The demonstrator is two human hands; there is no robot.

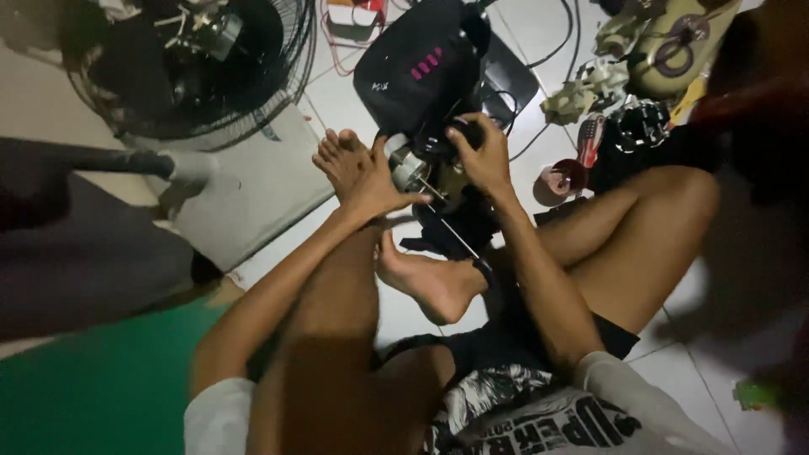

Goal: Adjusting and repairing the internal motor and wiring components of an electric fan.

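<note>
I sit on a tiled floor with my legs drawn up. My left hand grips a small metal motor with a thin shaft sticking out toward me. My right hand is closed on a black part just beyond the motor, against a black fan housing with pink markings. My left foot lies beside the left hand, and my right foot rests below the motor. What lies under the hands is dark and hard to make out.
A black fan guard with its stand and grey base is at the upper left. Cables, a dismantled fan body, plastic parts and a small round cup lie at the upper right. A green mat lies at the lower left.
</note>
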